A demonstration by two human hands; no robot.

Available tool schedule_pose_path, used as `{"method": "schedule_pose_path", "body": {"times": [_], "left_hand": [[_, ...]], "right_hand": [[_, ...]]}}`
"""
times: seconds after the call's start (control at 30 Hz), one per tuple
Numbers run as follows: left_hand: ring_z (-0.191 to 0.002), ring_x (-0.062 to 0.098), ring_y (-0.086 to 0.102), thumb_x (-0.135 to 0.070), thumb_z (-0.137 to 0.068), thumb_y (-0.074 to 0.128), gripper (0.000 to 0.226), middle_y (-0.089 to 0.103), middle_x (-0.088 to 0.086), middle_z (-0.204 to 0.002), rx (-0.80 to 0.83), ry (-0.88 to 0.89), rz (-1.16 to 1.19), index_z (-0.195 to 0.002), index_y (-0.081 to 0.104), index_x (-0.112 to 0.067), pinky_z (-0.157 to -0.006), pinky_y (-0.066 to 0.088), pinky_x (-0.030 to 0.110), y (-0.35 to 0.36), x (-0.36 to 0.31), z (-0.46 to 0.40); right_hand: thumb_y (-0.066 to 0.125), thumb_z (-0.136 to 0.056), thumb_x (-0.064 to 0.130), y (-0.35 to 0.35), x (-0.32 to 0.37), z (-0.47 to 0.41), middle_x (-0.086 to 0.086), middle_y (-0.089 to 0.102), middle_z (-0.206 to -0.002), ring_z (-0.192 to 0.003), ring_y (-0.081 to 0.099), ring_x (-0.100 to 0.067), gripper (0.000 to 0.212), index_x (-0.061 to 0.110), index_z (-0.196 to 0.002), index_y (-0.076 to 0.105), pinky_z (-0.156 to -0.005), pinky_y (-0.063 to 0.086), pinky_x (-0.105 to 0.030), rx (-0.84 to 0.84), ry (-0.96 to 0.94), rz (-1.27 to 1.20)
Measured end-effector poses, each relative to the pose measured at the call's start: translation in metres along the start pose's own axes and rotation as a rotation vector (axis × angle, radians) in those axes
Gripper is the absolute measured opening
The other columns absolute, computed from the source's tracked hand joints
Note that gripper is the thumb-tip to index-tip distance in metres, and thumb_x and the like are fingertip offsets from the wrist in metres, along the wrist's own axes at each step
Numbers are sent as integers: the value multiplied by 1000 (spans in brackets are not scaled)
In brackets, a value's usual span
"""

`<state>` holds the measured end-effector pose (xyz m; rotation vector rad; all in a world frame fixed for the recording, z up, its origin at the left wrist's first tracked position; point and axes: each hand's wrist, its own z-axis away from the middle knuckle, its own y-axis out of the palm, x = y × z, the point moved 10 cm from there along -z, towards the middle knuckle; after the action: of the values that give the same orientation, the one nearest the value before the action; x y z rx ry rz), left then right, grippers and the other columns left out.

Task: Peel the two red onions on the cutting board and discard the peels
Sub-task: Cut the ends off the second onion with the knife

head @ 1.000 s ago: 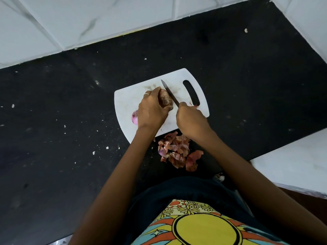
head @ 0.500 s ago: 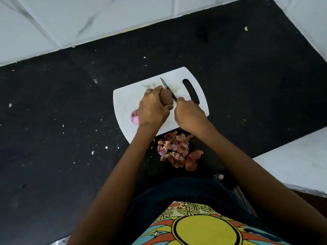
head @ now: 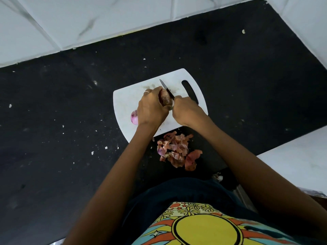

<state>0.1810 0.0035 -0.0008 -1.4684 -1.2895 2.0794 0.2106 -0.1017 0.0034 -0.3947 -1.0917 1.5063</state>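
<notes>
A white cutting board (head: 127, 99) lies on the black counter. My left hand (head: 152, 108) grips a brown-skinned red onion (head: 165, 99) on the board. My right hand (head: 187, 110) holds a knife (head: 167, 89) whose blade lies against the onion's right side, tip pointing away from me. A peeled purple onion (head: 134, 117) rests at the board's left edge, partly hidden behind my left wrist. A heap of onion peels (head: 175, 149) sits on the counter just in front of the board.
The black counter (head: 62, 121) is speckled with small white crumbs. White tiled walls (head: 106, 18) border it at the back and right. A white surface (head: 297, 156) lies lower right. My patterned shirt fills the bottom.
My right hand has moved left toward the onion, bringing the knife blade tight against it. My left hand keeps hold of the onion.
</notes>
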Motion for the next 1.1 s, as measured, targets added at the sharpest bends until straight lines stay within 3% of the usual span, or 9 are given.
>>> {"method": "schedule_pose_path", "body": {"times": [0.13,0.33,0.6,0.73,1.0,1.1], "left_hand": [[-112,29,58,-26,-74,80,64,58,12,-126,16,-13,27,-133,55,-18,-91,46,35,1,3,1],[-101,30,61,-27,-76,73,48,63,11,-113,10,14,2,-121,62,-18,-81,48,34,4,-2,-3],[-104,32,60,-23,-73,77,52,63,12,-116,0,-1,36,-123,61,-18,-80,46,33,1,0,-1],[-101,32,61,-24,-75,72,47,63,11,-114,-23,9,23,-121,62,-19,-79,47,35,4,-2,2],[-111,32,58,-19,-76,77,66,55,12,-129,-43,15,3,-137,51,-21,-88,46,36,7,-2,10],[-108,32,59,-21,-77,76,63,55,12,-128,-59,30,-17,-136,52,-20,-88,47,37,7,-6,10]], "right_hand": [[38,-95,3,6,-8,9,-19,56,-117,-107,56,-36,27,1,-121,44,-73,38,-37,-19,14,27],[36,-95,2,4,-3,8,-17,56,-120,-113,53,-34,28,3,-122,43,-78,37,-38,-71,17,57],[38,-95,3,11,-15,25,-18,56,-117,-108,56,-35,26,3,-121,43,-73,36,-38,-59,14,54],[37,-95,3,9,-9,13,-19,55,-122,-113,54,-36,29,1,-123,42,-80,40,-40,-43,30,22],[44,-93,3,18,-23,28,-20,54,-124,-112,54,-36,41,-1,-134,35,-80,41,-40,-39,44,42],[39,-95,4,14,-19,20,-19,54,-123,-113,54,-35,30,0,-124,42,-75,36,-36,-52,39,13]]}}
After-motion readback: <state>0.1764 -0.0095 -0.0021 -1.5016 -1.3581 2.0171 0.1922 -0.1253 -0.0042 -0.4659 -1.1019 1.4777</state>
